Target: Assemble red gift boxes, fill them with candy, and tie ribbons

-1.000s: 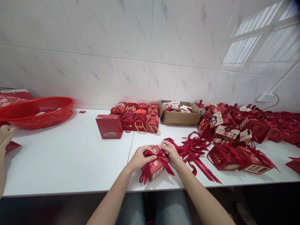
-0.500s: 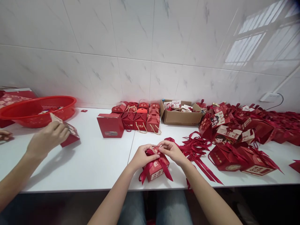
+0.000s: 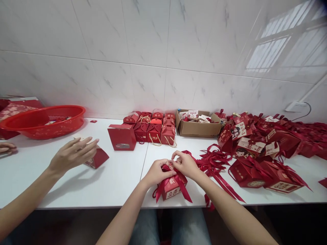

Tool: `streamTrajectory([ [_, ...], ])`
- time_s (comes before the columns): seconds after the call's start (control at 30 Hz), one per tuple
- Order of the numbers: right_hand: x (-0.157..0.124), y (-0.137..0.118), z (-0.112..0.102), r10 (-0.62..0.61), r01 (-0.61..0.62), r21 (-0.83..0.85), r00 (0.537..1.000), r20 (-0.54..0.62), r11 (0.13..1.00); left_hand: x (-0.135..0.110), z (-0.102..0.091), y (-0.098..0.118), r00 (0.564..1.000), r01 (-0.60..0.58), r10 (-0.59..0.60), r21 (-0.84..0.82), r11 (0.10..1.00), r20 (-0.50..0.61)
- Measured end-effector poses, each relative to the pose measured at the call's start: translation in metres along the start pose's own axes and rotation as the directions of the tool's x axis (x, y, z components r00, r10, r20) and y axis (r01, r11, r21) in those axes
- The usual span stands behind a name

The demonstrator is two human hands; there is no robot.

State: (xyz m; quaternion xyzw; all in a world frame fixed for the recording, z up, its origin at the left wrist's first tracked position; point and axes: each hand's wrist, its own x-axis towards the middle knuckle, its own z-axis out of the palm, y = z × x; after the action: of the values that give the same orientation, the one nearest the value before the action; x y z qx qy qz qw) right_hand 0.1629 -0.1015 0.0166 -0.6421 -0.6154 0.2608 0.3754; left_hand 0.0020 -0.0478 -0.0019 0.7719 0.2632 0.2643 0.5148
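Observation:
A small red gift box (image 3: 173, 190) with white-and-gold print stands near the table's front edge, right before me. Dark red ribbon (image 3: 184, 191) is tied about its top, with tails hanging down the front. My left hand (image 3: 158, 173) is closed at the box's top left, thumb and fingers pinching the ribbon. My right hand (image 3: 186, 164) pinches at the top of the same box, fingertips close to those of the left. What exactly lies between the right fingertips is too small to make out. A tangle of loose red ribbons (image 3: 216, 160) lies just right of the box.
Several small red boxes (image 3: 154, 131) stand against the wall beside a larger red box (image 3: 122, 137). A cardboard box (image 3: 198, 129) holds cards. Finished-looking ribboned boxes (image 3: 255, 136) pile up at right. At left, a co-worker's hand (image 3: 71, 154) is by a red box (image 3: 98, 158), near a red basket (image 3: 51, 131).
My right hand's fingers have curled in more over the box top; my left hand stays about the same. The co-worker's hand moved right and opened beside the red box, which also sits further right.

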Motion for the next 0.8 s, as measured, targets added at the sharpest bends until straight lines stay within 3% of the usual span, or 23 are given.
streamTrajectory([
  [0.2, -0.005, -0.007, 0.000, -0.014, 0.004, -0.192, 0.999, -0.051, 0.981, -0.002, 0.001, -0.001, 1.000, -0.003, 0.003, 0.000, 1.000, 0.003],
  [0.37, -0.005, -0.005, -0.004, -0.020, 0.014, -0.168, 0.999, -0.029, 0.986, -0.002, 0.001, 0.002, 1.000, -0.004, 0.004, 0.001, 1.000, -0.012],
  [0.6, -0.005, -0.001, -0.020, -0.129, 0.084, 0.181, 0.959, 0.253, 0.980, -0.002, 0.001, -0.004, 0.996, 0.004, -0.004, -0.001, 1.000, -0.085],
  [0.8, -0.006, 0.020, -0.009, -0.129, -0.043, 0.539, 0.953, 0.276, 0.841, -0.004, 0.001, 0.001, 0.994, 0.018, -0.019, -0.005, 1.000, -0.110],
])
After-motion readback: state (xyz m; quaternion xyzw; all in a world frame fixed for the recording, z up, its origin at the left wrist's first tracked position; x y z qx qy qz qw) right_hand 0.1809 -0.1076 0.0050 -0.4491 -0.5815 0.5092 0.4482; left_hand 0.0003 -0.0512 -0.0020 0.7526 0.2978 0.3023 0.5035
